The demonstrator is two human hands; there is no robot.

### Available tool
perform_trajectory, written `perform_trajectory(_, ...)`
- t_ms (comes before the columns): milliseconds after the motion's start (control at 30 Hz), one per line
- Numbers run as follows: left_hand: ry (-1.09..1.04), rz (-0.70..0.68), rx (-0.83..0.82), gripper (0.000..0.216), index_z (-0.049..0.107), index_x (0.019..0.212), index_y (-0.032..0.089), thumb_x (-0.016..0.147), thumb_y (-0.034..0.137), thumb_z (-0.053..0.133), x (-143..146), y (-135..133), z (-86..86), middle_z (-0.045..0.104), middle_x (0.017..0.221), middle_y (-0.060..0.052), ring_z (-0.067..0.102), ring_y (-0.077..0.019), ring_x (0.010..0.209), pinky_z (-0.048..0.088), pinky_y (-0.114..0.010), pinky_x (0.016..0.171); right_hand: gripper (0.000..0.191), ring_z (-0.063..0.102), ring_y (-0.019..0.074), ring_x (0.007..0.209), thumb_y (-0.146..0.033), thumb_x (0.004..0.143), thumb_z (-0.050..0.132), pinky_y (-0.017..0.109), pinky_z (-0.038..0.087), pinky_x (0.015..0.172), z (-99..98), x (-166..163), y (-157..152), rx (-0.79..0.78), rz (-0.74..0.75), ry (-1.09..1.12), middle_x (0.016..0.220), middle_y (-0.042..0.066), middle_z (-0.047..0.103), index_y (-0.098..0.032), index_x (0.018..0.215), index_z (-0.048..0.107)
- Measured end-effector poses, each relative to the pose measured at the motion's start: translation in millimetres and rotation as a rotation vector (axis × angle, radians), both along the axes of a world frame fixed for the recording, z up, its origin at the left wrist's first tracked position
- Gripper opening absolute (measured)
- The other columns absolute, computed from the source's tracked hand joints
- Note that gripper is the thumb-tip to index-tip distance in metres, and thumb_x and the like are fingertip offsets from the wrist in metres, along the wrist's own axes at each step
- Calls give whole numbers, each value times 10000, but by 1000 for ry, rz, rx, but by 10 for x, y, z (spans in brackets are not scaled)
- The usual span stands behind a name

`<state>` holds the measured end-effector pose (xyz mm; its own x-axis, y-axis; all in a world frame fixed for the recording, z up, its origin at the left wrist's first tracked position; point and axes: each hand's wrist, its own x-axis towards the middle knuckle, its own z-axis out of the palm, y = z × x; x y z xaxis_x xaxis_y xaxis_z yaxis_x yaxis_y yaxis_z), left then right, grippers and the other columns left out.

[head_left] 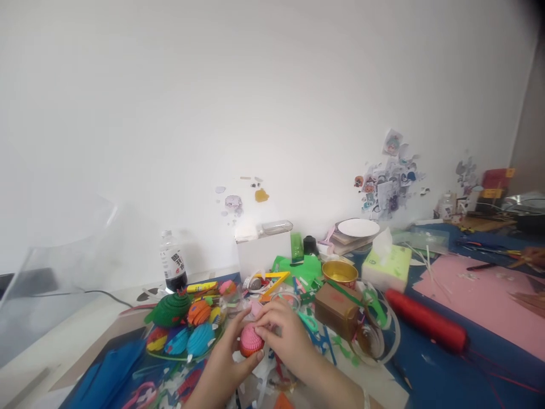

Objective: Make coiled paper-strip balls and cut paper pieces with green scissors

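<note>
One small ridged ball (251,341), pink above and orange-red below, sits in the grip of the left hand (226,358), thumb and fingers around it. The right hand (292,335) touches its top; whether pinching, I cannot tell. Left of the ball: two blue pieces (201,339), one green piece (171,308). Right: one brown box (336,309), one red spool (428,321).

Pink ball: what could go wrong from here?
1. Slip: the left hand holds the ball between thumb and fingers, with the right hand at its top. If the hold loosens, the rounded ball could drop and perhaps roll.
2. Clutter: scraps crowd the area around the hands, so a small dropped piece might get lost.
3. Snag: loose strands trail from the red spool and might catch a passing sleeve.
</note>
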<state>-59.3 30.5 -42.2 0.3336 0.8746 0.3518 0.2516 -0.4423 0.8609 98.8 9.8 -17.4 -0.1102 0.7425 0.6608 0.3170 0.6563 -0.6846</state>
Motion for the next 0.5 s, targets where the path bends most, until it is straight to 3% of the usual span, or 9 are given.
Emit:
perform_trajectory(100,64,45,33,623,420,1211,161,640,296,629,9,-25,33,631,1078,-120,592,-238,1006,493,-330,839,152,566,181,748,-289,786,586,307,438,717,2,29,22,-82,15,145,738,29,627,-190,678,626)
perform_trajectory(200,87,119,82,599,445,1184,162,633,309,629,-7,-16,54,631,1079,-118,603,-239,977,503,-325,809,315,555,159,610,-466,811,508,286,452,605,61,157,65,-237,75,514,663,18,592,-184,682,563)
perform_trajectory(300,158,208,137,544,478,1153,169,656,344,612,-33,1,76,638,1080,-114,615,-243,950,514,-334,778,405,505,136,533,-557,782,491,274,438,580,116,282,120,-230,12,801,562,-11,526,-201,592,471)
perform_trajectory(367,227,268,189,512,506,1128,178,659,354,613,-49,11,88,644,1080,-113,614,-259,959,512,-361,785,475,473,133,489,-603,783,437,271,413,549,113,285,132,-281,18,668,497,-13,486,-203,527,443)
perform_trajectory(433,278,317,270,502,549,1077,183,617,351,658,-65,19,88,648,1078,-122,605,-285,983,497,-402,823,509,477,141,490,-604,788,411,267,383,528,71,207,107,-347,75,321,488,5,500,-191,500,482)
perform_trajectory(500,304,329,355,469,587,1022,185,586,322,693,-80,20,76,659,1051,-123,603,-296,986,483,-425,851,412,496,150,533,-518,759,518,256,354,523,6,87,58,-337,50,-7,542,14,546,-176,533,551)
